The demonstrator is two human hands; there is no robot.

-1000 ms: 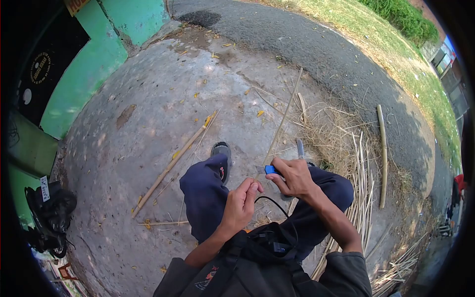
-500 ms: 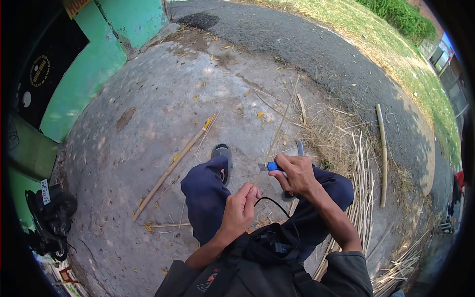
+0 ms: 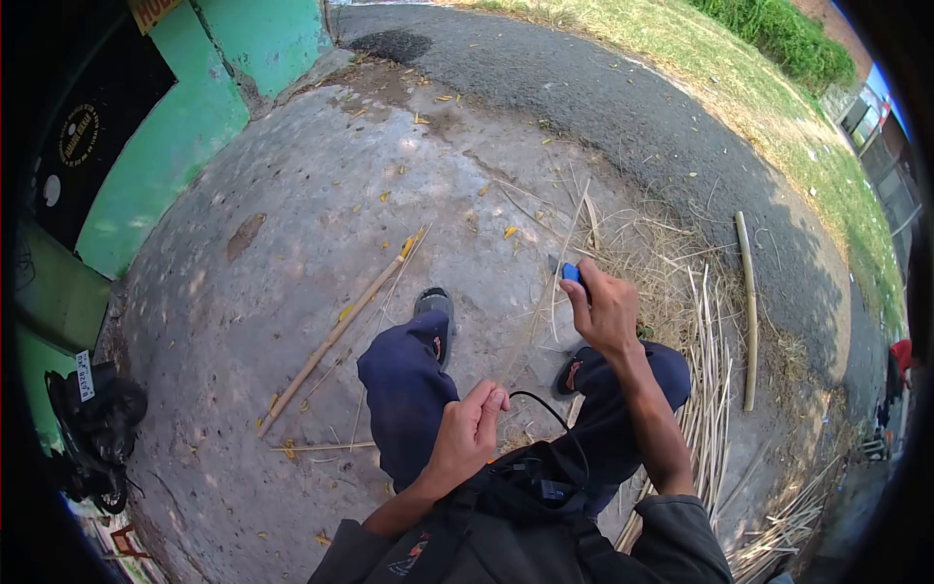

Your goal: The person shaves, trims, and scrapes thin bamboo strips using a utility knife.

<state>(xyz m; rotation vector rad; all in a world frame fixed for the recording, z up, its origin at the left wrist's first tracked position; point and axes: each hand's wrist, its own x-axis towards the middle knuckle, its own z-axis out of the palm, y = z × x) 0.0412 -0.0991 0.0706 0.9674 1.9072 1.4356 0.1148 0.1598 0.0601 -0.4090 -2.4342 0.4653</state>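
My left hand [image 3: 471, 424] is closed in a pinch low over my lap, gripping the near end of a thin bamboo strip [image 3: 534, 321]. The strip slants forward and right, away from my body. Farther out along it, my right hand [image 3: 610, 310] wraps around a blue-handled cutter knife [image 3: 572, 273]; fingers hide much of the handle, and the blade shows only faintly near the strip. A thin pale sliver [image 3: 556, 302] hangs curled beside the strip, close to the knife.
A bamboo pole [image 3: 336, 331] lies on the concrete at left, another pole [image 3: 747, 311] at right. Split strips [image 3: 715, 380] and dry shavings [image 3: 652, 243] pile beside my right leg. A motorbike [image 3: 102, 419] stands by the green wall [image 3: 146, 195].
My right hand has moved forward and slightly right with the knife, away from my left hand. A sliver now curls off the strip. My left hand has hardly moved.
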